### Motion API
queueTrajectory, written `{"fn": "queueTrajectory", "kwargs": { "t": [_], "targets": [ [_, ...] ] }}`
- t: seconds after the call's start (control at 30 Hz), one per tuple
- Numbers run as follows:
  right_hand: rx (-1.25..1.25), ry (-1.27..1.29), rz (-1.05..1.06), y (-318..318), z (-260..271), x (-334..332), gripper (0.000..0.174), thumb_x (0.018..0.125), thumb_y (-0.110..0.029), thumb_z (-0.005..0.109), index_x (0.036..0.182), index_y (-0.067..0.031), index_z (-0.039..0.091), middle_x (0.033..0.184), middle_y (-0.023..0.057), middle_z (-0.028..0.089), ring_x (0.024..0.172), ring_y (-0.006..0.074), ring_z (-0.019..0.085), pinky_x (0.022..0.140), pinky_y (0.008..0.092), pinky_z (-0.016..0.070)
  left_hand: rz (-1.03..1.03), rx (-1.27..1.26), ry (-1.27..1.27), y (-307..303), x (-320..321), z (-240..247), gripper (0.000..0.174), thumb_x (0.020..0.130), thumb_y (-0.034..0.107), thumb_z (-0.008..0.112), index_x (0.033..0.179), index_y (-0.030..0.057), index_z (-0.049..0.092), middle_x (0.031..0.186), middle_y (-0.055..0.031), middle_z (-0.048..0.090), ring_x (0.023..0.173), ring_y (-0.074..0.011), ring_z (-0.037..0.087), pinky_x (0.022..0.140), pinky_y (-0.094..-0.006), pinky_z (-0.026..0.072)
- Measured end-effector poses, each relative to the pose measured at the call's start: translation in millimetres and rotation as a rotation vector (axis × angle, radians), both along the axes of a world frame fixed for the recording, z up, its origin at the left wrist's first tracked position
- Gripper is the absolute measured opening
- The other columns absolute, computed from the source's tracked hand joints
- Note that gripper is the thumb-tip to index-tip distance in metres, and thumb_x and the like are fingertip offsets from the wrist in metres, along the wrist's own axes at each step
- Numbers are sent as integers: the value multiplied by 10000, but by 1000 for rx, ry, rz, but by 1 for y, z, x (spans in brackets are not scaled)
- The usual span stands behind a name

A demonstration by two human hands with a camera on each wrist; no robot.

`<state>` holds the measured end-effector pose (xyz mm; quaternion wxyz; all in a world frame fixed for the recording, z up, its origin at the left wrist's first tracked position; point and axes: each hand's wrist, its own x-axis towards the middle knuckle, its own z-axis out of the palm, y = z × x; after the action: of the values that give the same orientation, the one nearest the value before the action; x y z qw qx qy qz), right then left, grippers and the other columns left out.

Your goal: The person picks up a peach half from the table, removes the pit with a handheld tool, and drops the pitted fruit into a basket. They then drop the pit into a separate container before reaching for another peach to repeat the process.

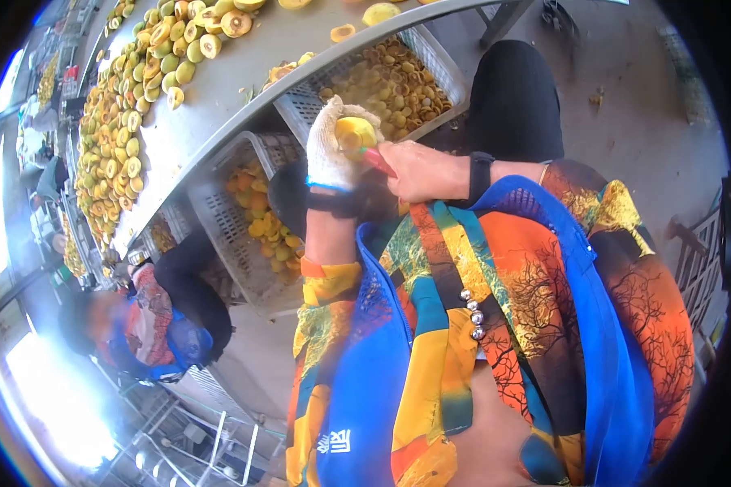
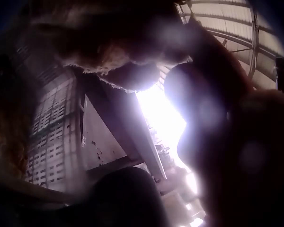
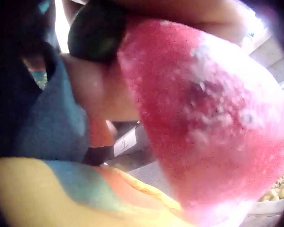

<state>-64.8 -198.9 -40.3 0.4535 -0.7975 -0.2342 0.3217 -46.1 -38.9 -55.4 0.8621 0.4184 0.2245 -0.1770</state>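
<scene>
A white knit work glove covers my left hand (image 1: 326, 146), which grips a yellow peach (image 1: 356, 130) between fingers and thumb. My bare right hand (image 1: 426, 170) holds a small tool by its red handle (image 1: 379, 162), its working end right at the peach. Seen from the right wrist, a red, white-flecked surface (image 3: 194, 109) looms large beside the fingers, close to the lens. The left wrist view is dark, with the frayed glove edge (image 2: 128, 75) along its upper part. Both hands are in front of my chest, over my lap.
Heaps of halved peaches (image 1: 105, 191) cover part of the metal table (image 1: 195, 105). Beneath its edge stand a crate (image 1: 455, 77) of cut pieces and another crate (image 1: 219, 231) holding yellow fruit. Another person (image 1: 158, 325) sits to the left. My dark-clad knee (image 1: 516, 101) rises beyond the hands.
</scene>
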Motion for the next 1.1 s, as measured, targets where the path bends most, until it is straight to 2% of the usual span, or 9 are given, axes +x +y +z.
{"fn": "queueTrajectory", "kwargs": {
  "t": [0.1, 0.3, 0.43, 0.53, 0.67, 0.73, 0.87, 1.03, 1.1],
  "targets": [
    [33, 137, -7, -2, 20, 6, 171, 752, -51, 539, 886, 45, 492, 787, 214, 622, 772, 329, 648, 663, 378, 503, 21, 23, -40, 1, 2, 5, 378, 921, 360, 481, 854, 3, 587, 754, -181, 630, 646, -287, 612, 607, -369, 516],
    [133, 171, 1, 0, 16, 14, 182, 751, -68, 547, 894, 34, 498, 765, 160, 626, 703, 246, 650, 606, 350, 505, 392, 177, -114, -20, -7, 33, 436, 922, 439, 477, 888, 19, 586, 816, -152, 636, 723, -296, 615, 658, -391, 521],
    [205, 243, -2, 4, 2, 8, 175, 750, -63, 536, 899, 21, 500, 761, 158, 628, 648, 223, 641, 554, 343, 498, 245, 9, -9, -5, -12, 16, 396, 924, 421, 498, 905, 31, 561, 802, -118, 600, 706, -240, 595, 618, -355, 506],
    [49, 467, 19, 2, 31, 14, 152, 761, -66, 522, 892, 9, 501, 716, 130, 604, 587, 200, 607, 509, 338, 484, 265, 96, -45, -8, -12, 6, 392, 930, 406, 493, 897, 22, 564, 781, -117, 602, 674, -232, 595, 593, -345, 497],
    [79, 722, -59, 0, 37, 16, 153, 777, -74, 501, 910, 1, 495, 683, 88, 556, 510, 145, 526, 450, 298, 441, 292, 375, -195, -13, -8, 0, 397, 925, 414, 485, 882, 28, 570, 786, -131, 632, 645, -252, 603, 599, -356, 503],
    [110, 798, -90, 0, 39, 16, 196, 781, -66, 480, 964, 4, 481, 698, 64, 535, 470, 99, 472, 419, 247, 403, 268, 283, -150, -16, -5, 1, 403, 917, 412, 494, 862, 21, 579, 763, -133, 633, 618, -254, 603, 577, -350, 503],
    [98, 638, -55, 3, 25, 8, 187, 777, -67, 494, 947, 11, 495, 736, 112, 580, 521, 148, 555, 455, 288, 446, 176, -5, -31, -12, -5, -2, 429, 900, 414, 507, 818, 4, 603, 711, -139, 630, 597, -256, 605, 555, -343, 499],
    [172, 107, -39, 5, -6, -1, 149, 765, -50, 523, 877, 47, 506, 699, 153, 600, 622, 231, 622, 526, 350, 486, 138, 133, -175, -8, -5, 4, 461, 903, 404, 491, 817, -33, 610, 712, -150, 628, 619, -259, 606, 583, -340, 497],
    [95, 114, -9, 3, 1, 2, 186, 750, -68, 530, 901, 38, 501, 735, 154, 602, 708, 233, 629, 618, 366, 483, 127, 153, -152, -8, -5, 9, 448, 907, 386, 491, 815, -37, 607, 721, -153, 629, 620, -257, 605, 586, -341, 496]
  ]
}}
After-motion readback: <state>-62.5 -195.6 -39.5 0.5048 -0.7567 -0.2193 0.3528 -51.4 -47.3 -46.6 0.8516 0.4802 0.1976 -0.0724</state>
